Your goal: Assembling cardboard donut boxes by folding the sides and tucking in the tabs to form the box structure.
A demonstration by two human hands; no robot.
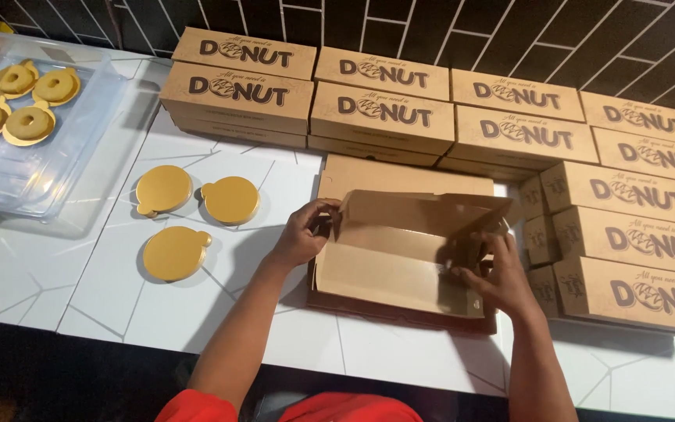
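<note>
Below, we look down on a white tiled counter (pixel 220 312) where two bare hands work at a long brown cardboard box (pixel 388 262), half folded and lying flat in front of the person. The left hand (pixel 302 234) pinches the box's upright left end flap, thumb and fingers closed on the card; the fingertips are hidden behind the flap. The right hand (pixel 494 277) presses at the box's right end, fingers curled onto the wall there, though shadow makes it hard for us to tell how firmly it grips. Between the two hands, the raised back panel leans inward over the box's open floor.

Left of the left hand, well apart from it, lie three round gold cardboard discs (pixel 177 215) with small tabs. Farther left, a clear plastic tray (pixel 80 156) holds ring doughnuts (pixel 29 121) on gold discs, cut off by the frame's edge. Behind and to the right of the hands, closed brown boxes (pixel 447 117) are stacked against a dark tiled wall (pixel 431 23); the stack runs out of view at right. A red sleeve or shirt (pixel 197 406) shows at the bottom edge.
</note>
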